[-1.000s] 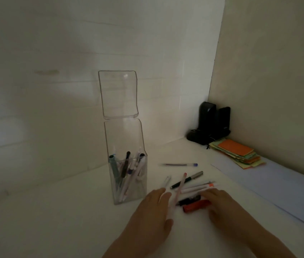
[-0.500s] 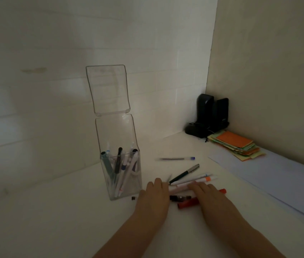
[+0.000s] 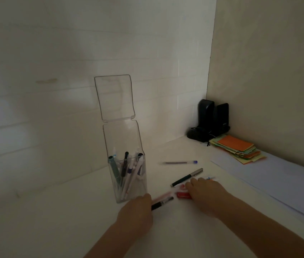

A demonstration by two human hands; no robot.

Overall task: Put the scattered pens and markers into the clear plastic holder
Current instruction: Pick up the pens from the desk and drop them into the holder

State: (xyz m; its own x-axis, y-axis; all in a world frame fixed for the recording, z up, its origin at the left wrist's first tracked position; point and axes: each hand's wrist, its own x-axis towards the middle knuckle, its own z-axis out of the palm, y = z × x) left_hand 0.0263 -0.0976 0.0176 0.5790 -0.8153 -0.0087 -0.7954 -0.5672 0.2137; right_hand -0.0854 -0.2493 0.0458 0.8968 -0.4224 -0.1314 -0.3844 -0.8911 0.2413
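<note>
The clear plastic holder [image 3: 128,185] stands upright on the white desk with its hinged lid [image 3: 114,97] flipped up, and several pens stand inside. My left hand [image 3: 136,214] is just right of its base, closed on a black pen [image 3: 163,202]; a blurred pink pen [image 3: 163,196] lies along it. My right hand [image 3: 206,195] lies palm down over a red marker [image 3: 182,195] and an orange-tipped pen [image 3: 210,178], hiding its grip. A black pen with a silver cap [image 3: 187,177] and a blue-capped pen [image 3: 180,162] lie loose farther back.
A stack of coloured paper notes [image 3: 238,148] and two black speakers [image 3: 211,120] sit in the back right corner. A large white sheet [image 3: 277,181] runs along the right wall. Tiled wall stands behind the holder.
My left hand has drawn back to the left, toward the holder's base, with the black pen in it. My right hand stays over the red marker and pens.
</note>
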